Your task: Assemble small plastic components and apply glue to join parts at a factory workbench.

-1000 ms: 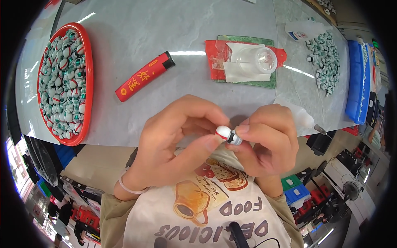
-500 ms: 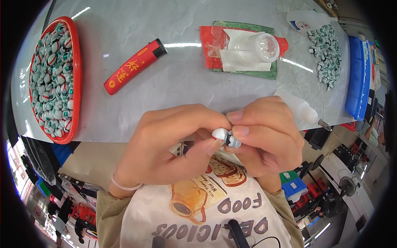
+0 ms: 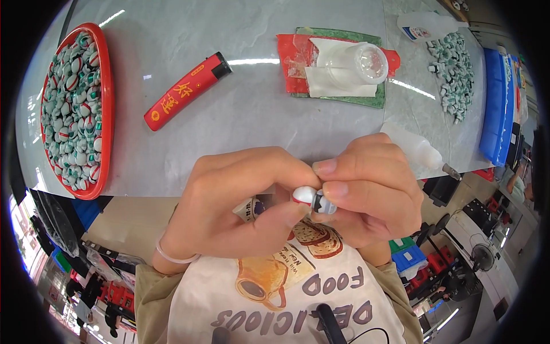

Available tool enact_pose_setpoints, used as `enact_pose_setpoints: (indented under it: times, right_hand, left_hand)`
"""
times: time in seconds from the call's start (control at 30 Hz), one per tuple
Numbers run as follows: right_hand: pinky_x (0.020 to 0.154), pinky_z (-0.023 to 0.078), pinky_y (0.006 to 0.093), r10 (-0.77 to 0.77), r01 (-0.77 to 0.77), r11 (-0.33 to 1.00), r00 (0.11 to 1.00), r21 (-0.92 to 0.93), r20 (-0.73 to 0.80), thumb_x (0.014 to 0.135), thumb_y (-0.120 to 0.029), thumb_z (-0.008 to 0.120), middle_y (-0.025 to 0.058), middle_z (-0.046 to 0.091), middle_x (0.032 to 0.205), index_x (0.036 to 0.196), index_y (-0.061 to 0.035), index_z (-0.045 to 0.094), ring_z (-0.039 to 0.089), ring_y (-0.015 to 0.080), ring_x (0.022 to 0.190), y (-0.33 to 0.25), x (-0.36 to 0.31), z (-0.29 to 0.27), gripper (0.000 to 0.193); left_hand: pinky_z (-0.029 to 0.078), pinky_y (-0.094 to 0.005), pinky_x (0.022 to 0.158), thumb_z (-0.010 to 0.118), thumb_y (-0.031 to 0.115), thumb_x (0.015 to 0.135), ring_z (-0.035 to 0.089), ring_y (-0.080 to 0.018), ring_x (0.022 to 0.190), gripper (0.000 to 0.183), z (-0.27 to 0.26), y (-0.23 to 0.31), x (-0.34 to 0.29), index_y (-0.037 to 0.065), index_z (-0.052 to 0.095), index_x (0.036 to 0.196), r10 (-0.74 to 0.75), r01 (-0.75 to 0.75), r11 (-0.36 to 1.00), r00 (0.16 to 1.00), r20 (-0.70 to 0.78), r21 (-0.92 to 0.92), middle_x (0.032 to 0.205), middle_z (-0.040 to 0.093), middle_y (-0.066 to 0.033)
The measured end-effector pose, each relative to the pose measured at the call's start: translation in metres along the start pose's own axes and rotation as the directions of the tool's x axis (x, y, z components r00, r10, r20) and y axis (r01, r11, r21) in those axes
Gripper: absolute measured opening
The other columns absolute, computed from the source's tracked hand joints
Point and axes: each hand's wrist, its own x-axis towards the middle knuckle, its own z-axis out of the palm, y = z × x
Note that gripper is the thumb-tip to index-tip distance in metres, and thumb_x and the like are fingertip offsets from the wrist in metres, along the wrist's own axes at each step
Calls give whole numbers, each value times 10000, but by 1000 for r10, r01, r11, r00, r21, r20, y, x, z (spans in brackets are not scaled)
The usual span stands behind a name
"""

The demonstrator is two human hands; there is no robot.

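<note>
My left hand (image 3: 235, 200) is closed, its thumb and forefinger pinching a small rounded white piece with a red band (image 3: 305, 195). Right against it sits a small grey-and-black piece (image 3: 325, 204), gripped by the thumb and fingers of my right hand (image 3: 375, 189). The two pieces touch end to end, in front of my apron (image 3: 286, 286) just off the table's near edge; whether they are joined I cannot tell. Fingertips hide part of both. Right of my right hand lies a translucent squeeze bottle (image 3: 415, 148) with a thin metal tip.
A red oval basin (image 3: 106, 109) full of small white, red and green pieces stands at left on the grey table (image 3: 252, 109). A red lighter-shaped object (image 3: 186, 92) lies mid-table. Beyond my hands a clear plastic cup (image 3: 369, 63) rests on paper. Small pieces (image 3: 452, 77) lie heaped near a blue bin (image 3: 497, 109).
The two small pieces have dropped slightly and turned a little between my fingers. Both hands keep nearly the same place and grip.
</note>
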Motion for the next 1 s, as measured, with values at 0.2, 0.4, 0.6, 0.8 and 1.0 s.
enact_pose_setpoints:
  times: [0.2, 0.4, 0.6, 0.8, 1.0]
  right_hand:
    - [511, 412, 270, -41, 41, 999, 999, -31, -9, 683, -105, 724, 142, 628, 831, 864, -10, 585, 549, 191, 637, 2, 1, 2, 247]
    - [496, 411, 264, -76, 75, 997, 996, -32, -37, 657, -33, 699, 151, 619, 829, 848, -10, 599, 548, 192, 627, 3, 0, 6, 218]
    - [500, 417, 268, -80, 79, 997, 995, -26, -59, 636, 2, 677, 145, 612, 821, 835, -2, 602, 549, 194, 629, 4, 1, 7, 213]
    - [502, 420, 271, -109, 108, 994, 994, -14, -30, 657, -25, 678, 151, 610, 826, 837, 2, 601, 551, 197, 631, 6, 0, 5, 197]
    - [502, 421, 270, -70, 70, 998, 996, -12, -51, 678, -70, 688, 154, 607, 827, 841, 3, 602, 554, 198, 636, 4, 0, 7, 199]
  left_hand:
    - [449, -237, 551, 534, -28, 731, 536, -129, 613, 211, -2, -5, -1, -52, 550, 940, 16, -14, 998, 1000, 26, -67, 760, 559, -91]
    - [439, -236, 545, 535, 3, 721, 518, -144, 600, 224, -1, -7, -2, -50, 547, 939, 26, -26, 998, 1000, 9, -55, 760, 553, -92]
    - [413, -246, 557, 543, 92, 720, 515, -153, 621, 241, 3, -3, -4, -69, 556, 899, -33, 31, 998, 999, -33, -53, 754, 564, -110]
    - [415, -248, 544, 545, 90, 720, 516, -161, 609, 233, 2, -3, -3, -70, 556, 890, -32, 33, 999, 998, -44, 12, 746, 565, -116]
    - [446, -241, 531, 548, 1, 706, 517, -163, 588, 218, -1, -9, -3, -45, 547, 918, 60, -60, 998, 998, 6, 7, 747, 555, -106]
